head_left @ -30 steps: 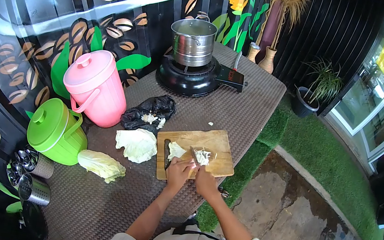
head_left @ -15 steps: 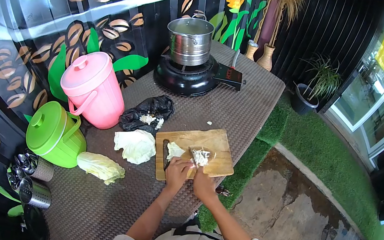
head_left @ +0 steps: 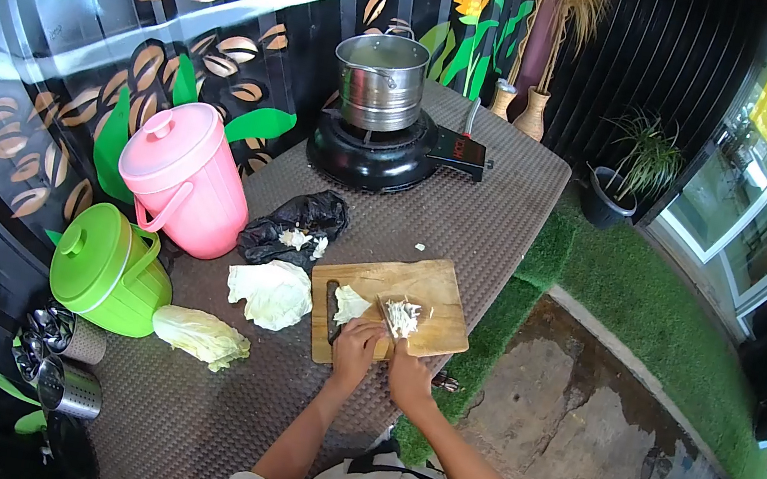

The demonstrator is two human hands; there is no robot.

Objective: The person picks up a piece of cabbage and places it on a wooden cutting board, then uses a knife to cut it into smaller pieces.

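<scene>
Head view, looking down on a brown woven-textured table (head_left: 469,213) set outdoors. Right hand (head_left: 409,374) closed around the handle of a small steel-bladed knife (head_left: 387,315), blade angled into a heap of finely shredded pale cabbage (head_left: 404,315) near the middle of a rectangular light wooden cutting board (head_left: 443,295). Left hand (head_left: 356,343) just beside the blade, fingers bent toward the heap; impossible to tell whether gripping or only pressing down (too small in frame). Uncut pale cabbage chunk (head_left: 350,301) on the board's left part, loose pale green cabbage leaf (head_left: 270,292) on the table just left of the board, another leaf (head_left: 197,333) nearer the round lime-green lidded bucket (head_left: 105,266). Further back, pink lidded bucket (head_left: 179,175), crumpled black plastic bag (head_left: 297,220), shiny steel pot (head_left: 381,82) on a round black stove (head_left: 372,158). Probably best to chop with left fingertips curled back from the edge, knife tip kept low, strokes short and even, shreds gathered toward the board's centre and away from its near edge. No brand legible; white lettering at lower left and a red mark on the stove's panel both too small to read.
</scene>
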